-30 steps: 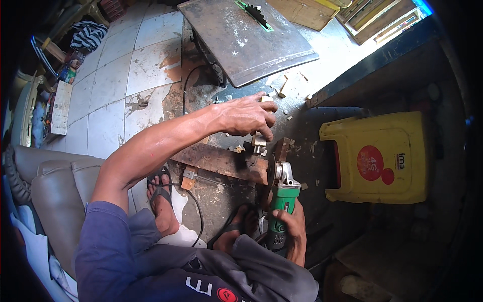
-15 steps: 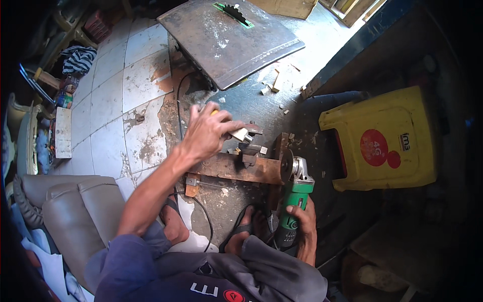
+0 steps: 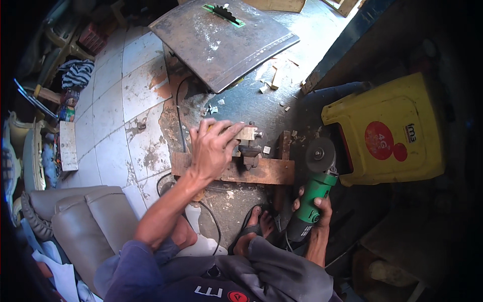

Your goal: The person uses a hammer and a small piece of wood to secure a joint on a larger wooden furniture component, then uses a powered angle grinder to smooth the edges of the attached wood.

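My right hand (image 3: 318, 207) is wrapped round the body of a green angle grinder (image 3: 316, 194), whose round grey disc (image 3: 320, 155) points away from me. Closed fingers of my left hand (image 3: 214, 146) hold a small pale wooden piece (image 3: 246, 133) with a shiny metal end. Most of that piece is hidden by the fingers. It is just above a small dark metal vise (image 3: 250, 157) mounted on a wooden plank (image 3: 269, 172); I cannot tell whether they touch. The grinder is to the right of the plank, apart from it.
Beyond the plank stands a metal-topped table (image 3: 221, 45) with a toothed saw blade (image 3: 226, 14) through it. A yellow plastic stool (image 3: 387, 131) lies at the right. Wood offcuts (image 3: 275, 79) litter the floor. A brown padded seat (image 3: 93, 216) is on the left; a black cable (image 3: 217, 221) runs near my feet.
The grinder has moved right, away from the plank's end, and its disc now faces up. My left hand has come lower with the wooden piece, closer over the vise.
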Motion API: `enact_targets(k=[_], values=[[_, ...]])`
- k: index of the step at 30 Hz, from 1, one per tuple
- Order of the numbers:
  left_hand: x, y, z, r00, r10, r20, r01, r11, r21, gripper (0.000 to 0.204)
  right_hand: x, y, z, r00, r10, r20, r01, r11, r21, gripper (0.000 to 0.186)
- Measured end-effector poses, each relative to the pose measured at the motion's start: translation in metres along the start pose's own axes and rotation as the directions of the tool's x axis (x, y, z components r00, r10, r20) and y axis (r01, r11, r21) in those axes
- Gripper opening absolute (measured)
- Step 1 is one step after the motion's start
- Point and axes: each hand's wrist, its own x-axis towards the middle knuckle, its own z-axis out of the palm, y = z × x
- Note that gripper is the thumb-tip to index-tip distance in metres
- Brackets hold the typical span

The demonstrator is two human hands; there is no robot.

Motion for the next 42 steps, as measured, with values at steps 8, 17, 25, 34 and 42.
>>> enact_targets(k=[8, 17, 25, 34, 42], values=[[-0.043, 0.040, 0.015, 0.917, -0.389, -0.089, 0.382, 0.920, -0.094, 0.040, 0.005, 0.009, -0.001, 0.999, -0.031, -0.013, 0.032, 0.996, 0.089, 0.057], [-0.118, 0.050, 0.038, 0.822, -0.555, 0.125, 0.566, 0.822, -0.069, 0.049, 0.009, 0.017, 0.002, 0.999, -0.039, 0.033, 0.035, 0.992, 0.124, 0.058], [-0.123, 0.090, 0.015, 0.960, -0.278, -0.035, 0.266, 0.941, -0.209, 0.048, 0.013, 0.015, 0.004, 0.991, -0.070, 0.112, 0.042, 0.972, 0.230, 0.066], [-0.144, 0.164, 0.023, 0.899, 0.024, 0.438, 0.306, 0.682, -0.664, 0.087, 0.028, 0.011, 0.015, 0.986, -0.135, 0.098, 0.108, 0.964, 0.242, 0.063], [-0.148, 0.157, 0.041, 0.980, 0.020, 0.197, 0.108, 0.780, -0.617, 0.090, 0.027, 0.015, 0.023, 0.986, -0.168, -0.005, 0.167, 0.979, 0.120, 0.056]])
